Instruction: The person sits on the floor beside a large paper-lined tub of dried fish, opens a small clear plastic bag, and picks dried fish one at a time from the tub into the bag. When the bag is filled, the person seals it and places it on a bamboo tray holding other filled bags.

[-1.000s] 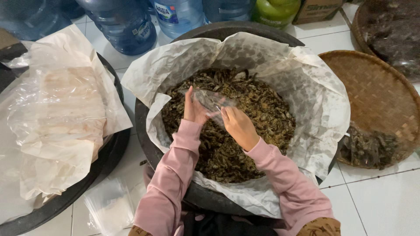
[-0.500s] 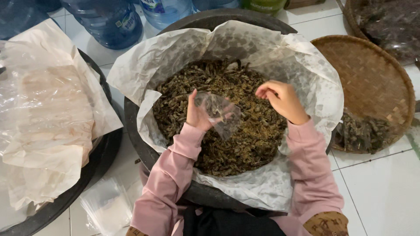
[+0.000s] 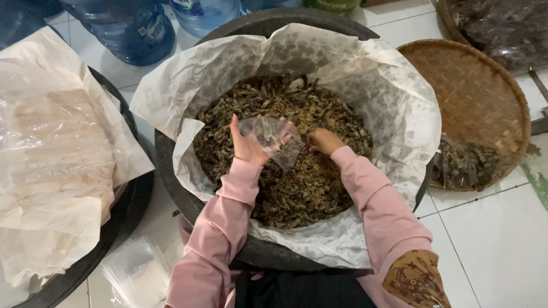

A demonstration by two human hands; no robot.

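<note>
Nearest: loose clear bags (image 3: 137, 274) on the tiled floor (image 3: 502, 239). Above: left hand (image 3: 251, 145) gripping small clear plastic bag (image 3: 274, 140), held over the dried leaves (image 3: 285, 177). Right hand (image 3: 322, 141) pressed into the leaves beside the bag; cannot tell whether clenched. Leaves inside paper-lined dark basin (image 3: 171, 171). Right: woven tray (image 3: 474, 97). Farthest: blue water jugs (image 3: 137, 28).

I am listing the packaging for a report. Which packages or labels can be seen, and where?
Small clear plastic bag: held open in the left hand over the tub.
Blue water jugs: top left, with small labels.
Clear flat bags: floor, bottom left.
</note>
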